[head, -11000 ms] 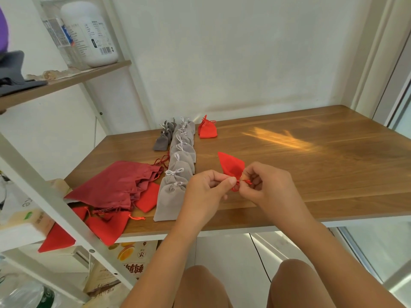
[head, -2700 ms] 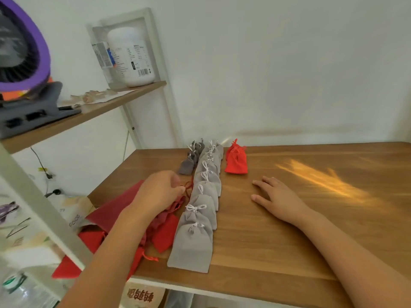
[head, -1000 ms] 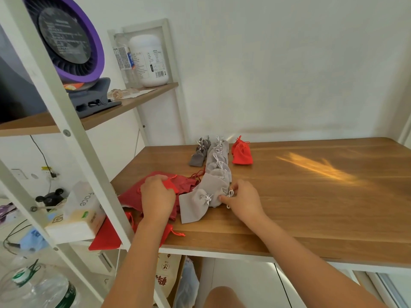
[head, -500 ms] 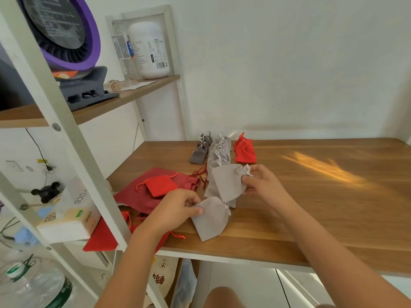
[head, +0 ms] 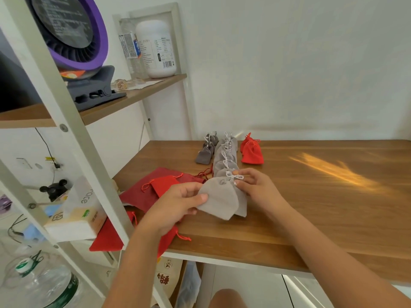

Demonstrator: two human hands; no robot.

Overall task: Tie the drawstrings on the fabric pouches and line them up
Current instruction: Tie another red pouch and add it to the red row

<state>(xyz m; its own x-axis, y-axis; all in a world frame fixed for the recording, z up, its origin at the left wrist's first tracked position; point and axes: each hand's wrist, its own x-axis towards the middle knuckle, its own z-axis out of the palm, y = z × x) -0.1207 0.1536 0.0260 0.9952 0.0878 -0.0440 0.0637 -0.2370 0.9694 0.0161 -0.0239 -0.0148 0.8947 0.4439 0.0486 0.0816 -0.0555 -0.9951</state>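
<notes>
My left hand (head: pixel 178 203) pinches the lower edge of a light grey pouch (head: pixel 216 197) held just above the table. My right hand (head: pixel 255 188) grips the white drawstring bow (head: pixel 234 176) at the top of a second grey pouch (head: pixel 241 203) tucked behind the first. Beyond them a column of tied grey pouches (head: pixel 225 155) runs toward the wall, with smaller dark grey pouches (head: pixel 204 153) on its left and two tied red pouches (head: pixel 251 150) on its right. An untied red pouch (head: pixel 163 184) lies on a large dark red bag (head: pixel 142 194).
More red pouches (head: pixel 109 236) hang over the wooden table's (head: pixel 311 207) front left corner. A white shelf frame (head: pixel 73 138) stands close on the left, holding a purple fan (head: pixel 73 34), a white bottle (head: pixel 155 47) and a tissue box (head: pixel 75 212).
Both hands have drawn the two grey pouches together; the left hand lifted its pouch off the table and it now overlaps the one in the right hand.
</notes>
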